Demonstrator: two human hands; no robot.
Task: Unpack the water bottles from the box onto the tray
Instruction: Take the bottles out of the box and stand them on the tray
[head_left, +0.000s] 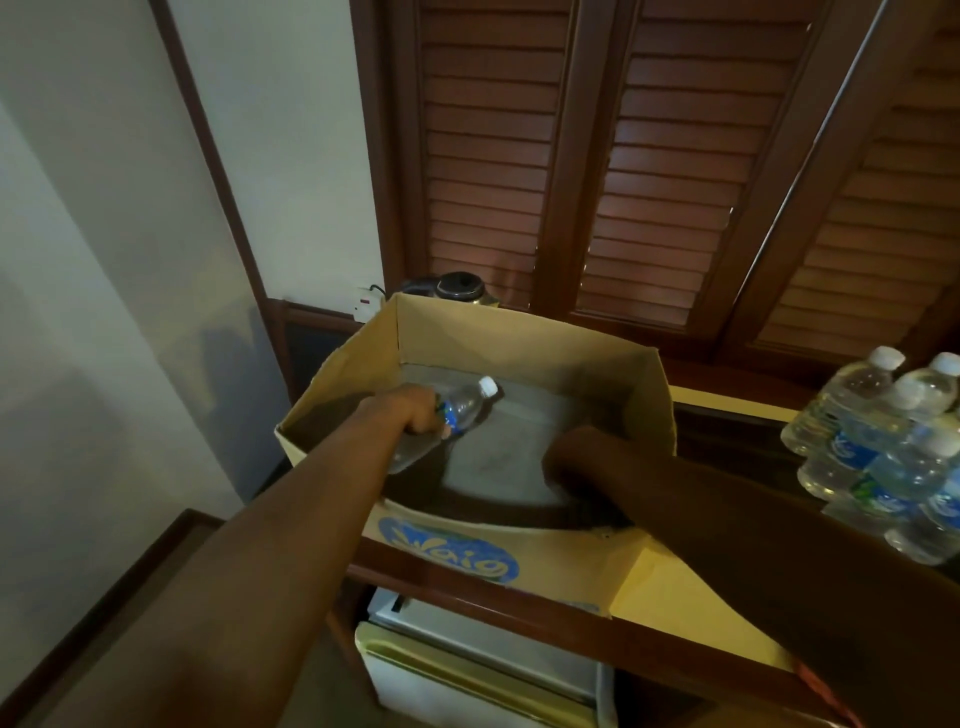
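While reaching into the open cardboard box (524, 332), grips a water bottle (457, 410) around its labelled middle with the left hand (415, 410), fingers curled round it. Held tilted, white cap pointing up and toward the far right, base low by the near left wall, just above the grey floor of the box. Reaches in over the near right edge with the right hand (576, 457), dark and in shadow; cannot tell how its fingers lie or whether anything is held. Sits on a wooden counter (519, 587), box front showing a blue oval logo. Off to the right, well apart from the box, a cluster of water bottles (883, 457) standing upright close together, white caps and blue labels, on a dark surface; whether that is the tray cannot be told. Behind the box, a dark kettle (460, 287) beside a wall socket (363, 304). Behind that, brown louvred shutters (649, 156). Below the counter, a pale small fridge (467, 670).
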